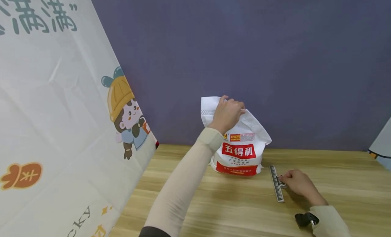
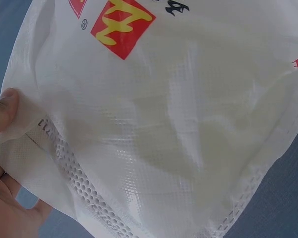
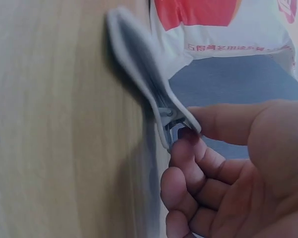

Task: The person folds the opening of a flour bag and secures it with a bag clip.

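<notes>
A white and red flour bag point(image 1: 241, 128) stands upright on the table, its top part loose and leaning. My left hand point(image 1: 227, 114) grips the bag's top edge; in the left wrist view the thumb point(image 2: 7, 101) lies on one side of the white fabric, with the fingers behind it. To the right of the bag, my right hand point(image 1: 300, 184) pinches the handle of a long grey bag clip point(image 1: 276, 184) between thumb and fingers. The right wrist view shows the clip point(image 3: 134, 54) end-on, low over the wooden surface, its two handle ends close to the thumb.
The wooden table point(image 1: 232, 203) runs back to a dark blue-grey backdrop point(image 1: 244, 53). A white printed sheet point(image 1: 61, 104) with cartoon figures slants along the left side. Part of a white object point(image 1: 383, 138) shows at the right edge.
</notes>
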`<action>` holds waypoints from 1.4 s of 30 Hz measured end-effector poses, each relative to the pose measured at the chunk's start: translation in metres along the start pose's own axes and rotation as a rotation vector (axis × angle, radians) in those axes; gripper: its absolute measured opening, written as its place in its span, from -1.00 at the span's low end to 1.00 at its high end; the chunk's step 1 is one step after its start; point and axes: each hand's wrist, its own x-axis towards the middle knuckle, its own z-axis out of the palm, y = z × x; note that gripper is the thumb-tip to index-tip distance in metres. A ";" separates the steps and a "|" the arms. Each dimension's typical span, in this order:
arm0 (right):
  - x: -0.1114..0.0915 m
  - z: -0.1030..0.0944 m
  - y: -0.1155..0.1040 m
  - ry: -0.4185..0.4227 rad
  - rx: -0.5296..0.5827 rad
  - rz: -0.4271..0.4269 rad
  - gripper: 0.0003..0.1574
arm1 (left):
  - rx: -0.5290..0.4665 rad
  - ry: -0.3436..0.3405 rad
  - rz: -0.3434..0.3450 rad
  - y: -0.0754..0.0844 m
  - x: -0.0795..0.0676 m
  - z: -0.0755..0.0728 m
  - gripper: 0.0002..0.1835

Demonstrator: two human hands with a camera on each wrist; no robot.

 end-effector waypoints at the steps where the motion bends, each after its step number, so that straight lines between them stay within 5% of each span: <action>1: -0.001 0.000 0.000 -0.007 0.004 0.005 -0.61 | -0.001 -0.001 -0.001 0.000 -0.001 0.001 -0.75; 8: -0.004 -0.007 -0.006 -0.036 0.045 0.048 -0.61 | 0.007 0.015 0.009 -0.001 -0.003 0.003 -0.75; 25: -0.009 -0.028 -0.016 0.025 0.118 -0.002 -0.59 | -0.015 0.011 0.009 -0.003 -0.002 -0.002 -0.75; 35: -0.010 -0.032 -0.023 0.029 0.408 -0.016 -0.25 | 0.006 -0.008 0.014 0.001 0.000 -0.004 -0.74; 42: -0.015 -0.040 -0.035 0.072 0.441 0.020 -0.28 | 0.019 -0.015 0.003 0.000 0.001 -0.003 -0.73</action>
